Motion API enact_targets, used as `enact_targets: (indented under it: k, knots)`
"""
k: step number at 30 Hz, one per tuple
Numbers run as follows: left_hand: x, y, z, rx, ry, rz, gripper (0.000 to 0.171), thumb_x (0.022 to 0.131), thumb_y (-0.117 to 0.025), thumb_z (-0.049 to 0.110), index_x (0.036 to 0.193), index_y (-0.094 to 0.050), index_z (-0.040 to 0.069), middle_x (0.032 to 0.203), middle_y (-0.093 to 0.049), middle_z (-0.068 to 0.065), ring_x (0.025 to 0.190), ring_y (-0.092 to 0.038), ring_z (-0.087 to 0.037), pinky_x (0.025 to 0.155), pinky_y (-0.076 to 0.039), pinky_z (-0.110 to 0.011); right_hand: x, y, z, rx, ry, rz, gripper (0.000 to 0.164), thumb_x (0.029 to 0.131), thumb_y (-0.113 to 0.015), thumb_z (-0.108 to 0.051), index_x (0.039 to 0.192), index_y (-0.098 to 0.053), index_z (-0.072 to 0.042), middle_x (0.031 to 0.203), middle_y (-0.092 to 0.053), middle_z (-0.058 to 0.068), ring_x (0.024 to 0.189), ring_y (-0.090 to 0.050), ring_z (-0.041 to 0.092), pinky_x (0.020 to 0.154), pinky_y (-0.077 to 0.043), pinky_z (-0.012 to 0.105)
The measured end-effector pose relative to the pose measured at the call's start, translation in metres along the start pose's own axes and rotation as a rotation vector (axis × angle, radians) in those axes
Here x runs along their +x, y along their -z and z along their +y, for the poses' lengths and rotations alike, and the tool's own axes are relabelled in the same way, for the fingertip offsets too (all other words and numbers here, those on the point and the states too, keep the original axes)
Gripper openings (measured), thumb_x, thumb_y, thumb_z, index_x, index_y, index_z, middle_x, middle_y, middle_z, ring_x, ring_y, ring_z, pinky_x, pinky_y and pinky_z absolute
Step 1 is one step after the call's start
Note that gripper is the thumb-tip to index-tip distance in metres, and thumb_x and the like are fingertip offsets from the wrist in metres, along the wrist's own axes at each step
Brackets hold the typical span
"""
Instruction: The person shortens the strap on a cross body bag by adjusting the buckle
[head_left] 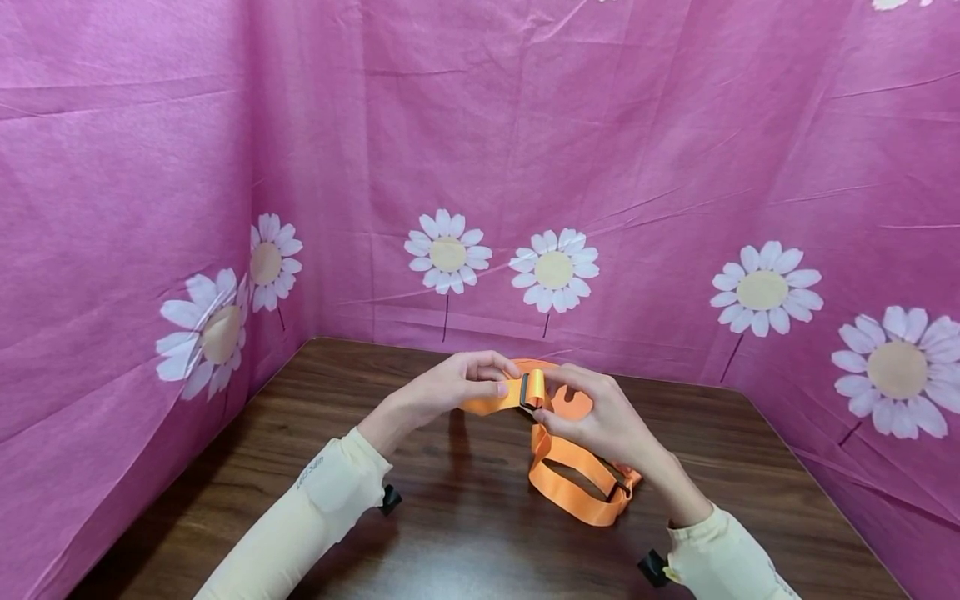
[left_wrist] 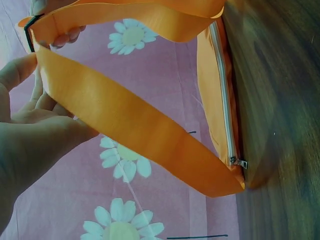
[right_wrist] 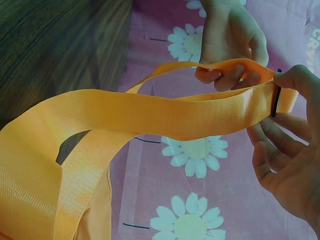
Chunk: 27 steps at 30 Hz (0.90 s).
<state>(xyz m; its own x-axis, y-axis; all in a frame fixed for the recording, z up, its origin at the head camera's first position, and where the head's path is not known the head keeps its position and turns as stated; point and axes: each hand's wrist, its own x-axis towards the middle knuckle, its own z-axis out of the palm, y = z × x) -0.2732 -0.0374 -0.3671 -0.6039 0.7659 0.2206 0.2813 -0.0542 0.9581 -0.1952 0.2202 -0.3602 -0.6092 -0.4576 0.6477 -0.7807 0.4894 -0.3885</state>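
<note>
An orange webbing strap (left_wrist: 125, 115) runs up from an orange zippered bag (left_wrist: 210, 90) on the table. My left hand (head_left: 453, 387) pinches the strap just left of a black slide buckle (head_left: 524, 390), thumb in front and fingers behind. On the buckle's other side my right hand (head_left: 603, 412) pinches at the buckle, where the strap folds through in a short loop. In the right wrist view the right thumb (right_wrist: 297, 80) lies at the buckle's top end. The rest of the strap hangs in a wide loop (head_left: 573, 496) below the right hand.
The dark wooden table (head_left: 300, 467) carries the bag, partly hidden behind the hands. A pink cloth (head_left: 480, 125) printed with white daisies stands around the back and sides. A small metal zipper pull (left_wrist: 239, 162) hangs at the bag's end.
</note>
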Motion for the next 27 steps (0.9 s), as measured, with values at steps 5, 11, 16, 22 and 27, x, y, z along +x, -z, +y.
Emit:
enact_targets:
  k: [5,11,16,22,27]
  knots:
    - [-0.0009,0.0014,-0.001,0.031,-0.005,-0.024,0.029,0.099,-0.069,0.017,0.127,-0.062,0.009,0.121,-0.067,-0.011,0.103,-0.062,-0.024,0.088,-0.049,-0.035,0.0,-0.0002,0.0017,-0.004,-0.01,0.009,0.046,0.081,-0.086,-0.012,0.124,-0.071,-0.016,0.098,-0.067,-0.006,0.087,-0.062,0.02,0.074,-0.05,0.039]
    - [-0.0019,0.0024,-0.0026,0.083,-0.002,-0.012,0.031,0.097,-0.073,0.023,0.126,-0.065,0.016,0.129,-0.064,-0.007,0.119,-0.058,-0.027,0.096,-0.048,-0.042,0.0008,-0.0002,0.0027,-0.018,-0.009,0.011,0.046,0.081,-0.087,-0.013,0.124,-0.071,-0.017,0.099,-0.066,-0.01,0.088,-0.06,0.014,0.075,-0.05,0.038]
    - [-0.0011,0.0025,-0.0043,0.054,-0.015,-0.006,0.03,0.097,-0.073,0.022,0.126,-0.067,0.015,0.127,-0.065,-0.009,0.117,-0.058,-0.029,0.094,-0.049,-0.042,0.0008,0.0011,0.0019,-0.006,-0.005,0.004,0.046,0.083,-0.086,-0.015,0.126,-0.071,-0.02,0.098,-0.066,-0.01,0.088,-0.06,0.012,0.075,-0.05,0.036]
    - [0.0007,-0.0007,-0.0046,-0.007,-0.036,0.007,0.028,0.098,-0.071,0.016,0.125,-0.068,0.01,0.121,-0.067,-0.013,0.107,-0.062,-0.028,0.088,-0.052,-0.038,0.0001,0.0023,0.002,0.006,-0.022,-0.023,0.044,0.085,-0.084,-0.017,0.127,-0.07,-0.023,0.098,-0.066,-0.01,0.089,-0.062,0.015,0.077,-0.049,0.033]
    - [0.0023,-0.0037,-0.0043,-0.058,-0.039,0.023,0.026,0.097,-0.071,0.01,0.122,-0.065,0.005,0.112,-0.068,-0.015,0.097,-0.064,-0.024,0.082,-0.053,-0.033,-0.0006,0.0006,0.0027,0.008,-0.018,-0.022,0.046,0.085,-0.083,-0.015,0.129,-0.07,-0.02,0.106,-0.067,-0.011,0.09,-0.063,0.023,0.077,-0.05,0.037]
